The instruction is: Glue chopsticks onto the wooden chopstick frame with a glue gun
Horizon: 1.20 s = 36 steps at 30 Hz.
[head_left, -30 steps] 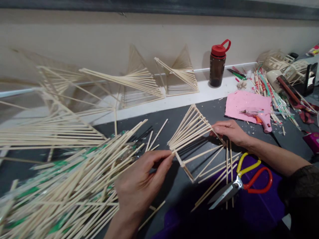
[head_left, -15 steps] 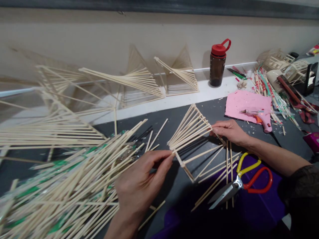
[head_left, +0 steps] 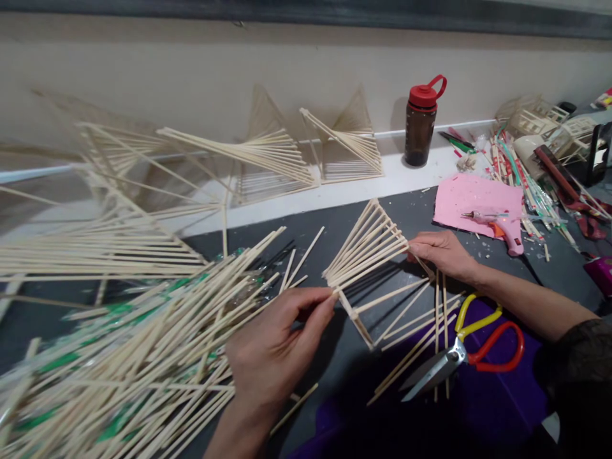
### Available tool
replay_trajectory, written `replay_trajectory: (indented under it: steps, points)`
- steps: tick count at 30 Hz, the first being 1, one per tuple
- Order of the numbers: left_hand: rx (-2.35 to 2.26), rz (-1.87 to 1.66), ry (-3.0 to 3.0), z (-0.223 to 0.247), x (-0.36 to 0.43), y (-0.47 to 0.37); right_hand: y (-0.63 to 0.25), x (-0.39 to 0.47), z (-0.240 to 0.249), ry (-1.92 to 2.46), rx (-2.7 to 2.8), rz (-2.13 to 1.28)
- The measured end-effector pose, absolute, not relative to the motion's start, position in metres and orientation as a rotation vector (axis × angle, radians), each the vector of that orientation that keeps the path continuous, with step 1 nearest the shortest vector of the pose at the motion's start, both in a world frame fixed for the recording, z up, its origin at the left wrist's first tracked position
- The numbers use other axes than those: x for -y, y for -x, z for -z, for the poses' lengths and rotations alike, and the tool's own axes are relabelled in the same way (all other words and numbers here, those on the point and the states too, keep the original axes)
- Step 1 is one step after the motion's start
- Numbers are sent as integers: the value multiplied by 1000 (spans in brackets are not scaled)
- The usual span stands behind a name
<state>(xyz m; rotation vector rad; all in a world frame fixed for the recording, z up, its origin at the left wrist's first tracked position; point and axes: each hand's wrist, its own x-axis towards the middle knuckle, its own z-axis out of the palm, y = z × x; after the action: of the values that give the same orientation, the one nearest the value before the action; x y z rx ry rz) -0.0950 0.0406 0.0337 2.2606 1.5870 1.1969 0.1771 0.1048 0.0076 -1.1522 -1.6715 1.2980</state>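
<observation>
A small frame of wooden sticks (head_left: 366, 245), fanned in a row with a twist, stands on the dark table in front of me. My left hand (head_left: 282, 344) is closed, thumb and fingertips pinching the left end of the nearest wooden stick (head_left: 373, 268). At that stick's right end, my right hand (head_left: 442, 255) is also closed in a pinch; its fingertips are partly hidden behind the frame's corner. Scissors (head_left: 461, 350) with one yellow and one red handle lie open just below my right hand, over several loose sticks (head_left: 411, 363).
A big heap of wooden sticks (head_left: 157, 357) with green-marked wrappers covers the left side. Behind it stand larger stick structures (head_left: 258, 153). A red-lidded bottle (head_left: 421, 124) is by the wall. To the right, a pink glue gun (head_left: 500, 229) rests on a pink sheet (head_left: 452, 197).
Both hands keep their pinch on the stick and the frame stays in place. The whole view has shifted very slightly; nothing else visibly differs.
</observation>
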Motion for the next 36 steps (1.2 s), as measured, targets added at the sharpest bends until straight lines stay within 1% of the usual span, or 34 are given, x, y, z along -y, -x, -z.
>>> replay_trajectory:
  steps: [15, 25, 36]
  points:
    - [-1702, -1159, -2123, -31, -35, 93, -177, -106, -8, 1175, 1688, -1268]
    - [-1683, -1181, -2121, -30, -35, 92, -177, -107, -9, 1180, 1669, -1285]
    - [-1711, -1153, -2051, -36, -35, 89, -179, -109, -6, 1140, 1599, -1432]
